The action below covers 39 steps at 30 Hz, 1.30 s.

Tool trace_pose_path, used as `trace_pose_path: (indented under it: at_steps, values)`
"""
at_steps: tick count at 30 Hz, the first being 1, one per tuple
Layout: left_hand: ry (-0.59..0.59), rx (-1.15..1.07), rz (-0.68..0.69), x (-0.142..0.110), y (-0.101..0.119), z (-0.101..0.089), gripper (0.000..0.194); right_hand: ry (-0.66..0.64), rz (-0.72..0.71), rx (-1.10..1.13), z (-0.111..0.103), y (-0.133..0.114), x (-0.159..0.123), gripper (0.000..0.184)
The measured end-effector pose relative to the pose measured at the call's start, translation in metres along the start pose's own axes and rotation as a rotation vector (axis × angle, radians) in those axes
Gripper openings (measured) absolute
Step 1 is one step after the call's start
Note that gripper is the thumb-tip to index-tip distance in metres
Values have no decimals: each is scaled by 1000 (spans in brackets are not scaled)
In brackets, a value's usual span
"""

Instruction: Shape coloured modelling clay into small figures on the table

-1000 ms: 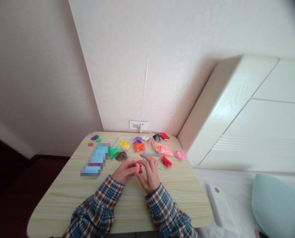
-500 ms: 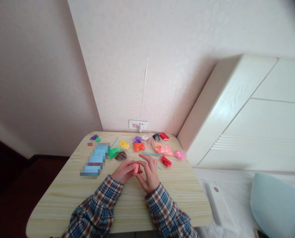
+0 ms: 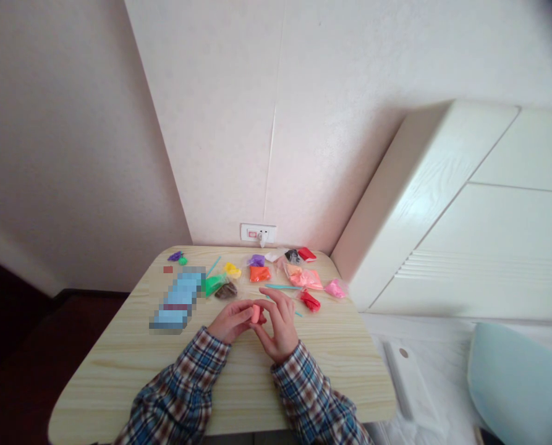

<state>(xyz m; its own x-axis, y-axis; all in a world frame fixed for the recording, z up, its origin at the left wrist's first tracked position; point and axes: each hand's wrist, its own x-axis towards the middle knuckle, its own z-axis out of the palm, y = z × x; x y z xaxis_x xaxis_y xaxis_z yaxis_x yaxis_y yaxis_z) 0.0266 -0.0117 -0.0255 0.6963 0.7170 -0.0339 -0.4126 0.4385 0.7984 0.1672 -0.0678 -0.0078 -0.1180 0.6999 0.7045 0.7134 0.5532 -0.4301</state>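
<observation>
Between my two hands, over the middle of the table, is a small coral-coloured piece of modelling clay (image 3: 256, 314), shaped like a short thick roll. My left hand (image 3: 233, 320) grips it from the left with thumb and fingers. From the right, my right hand (image 3: 278, 324) has its index finger and thumb at the clay's top and bottom, its other fingers raised. Just beyond the hands lie a bag of brown clay (image 3: 226, 290), a bag of red clay (image 3: 310, 301) and a light-blue modelling tool (image 3: 282, 287).
Bags of green (image 3: 214, 285), yellow (image 3: 232, 269), orange (image 3: 259, 274), peach (image 3: 303, 277) and pink clay (image 3: 335, 288) spread across the table's back half. A blurred-out blue rectangle (image 3: 183, 300) lies left. Purple clay pieces (image 3: 175, 256) sit at the back-left corner. A wall socket (image 3: 258, 233) is behind.
Both hands stay nearly in place around the clay. The clay looks slightly shorter between the fingers; otherwise nothing on the table has moved.
</observation>
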Motion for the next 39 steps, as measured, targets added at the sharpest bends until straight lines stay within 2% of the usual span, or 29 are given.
trace_pose_path:
  at_steps: [6,11,15,21,29,35,39]
  values:
    - [-71,-9,-1,0,-1,0,23,-2,6,13,0,0,1,28]
    - [-68,-1,1,-1,3,3,18,-3,2,8,0,1,0,28]
    - [-90,8,-8,-1,4,4,23,1,11,5,-1,0,0,28]
    - [-32,4,-4,-2,4,4,30,-3,9,-3,-1,0,0,28]
    - [-84,4,-8,-1,3,4,34,-6,12,-15,1,1,-1,28]
    - [-21,20,-9,0,-1,-1,29,-5,5,-14,1,1,-1,27]
    - [-52,6,-13,-1,0,-1,27,-2,7,-8,0,1,-1,27]
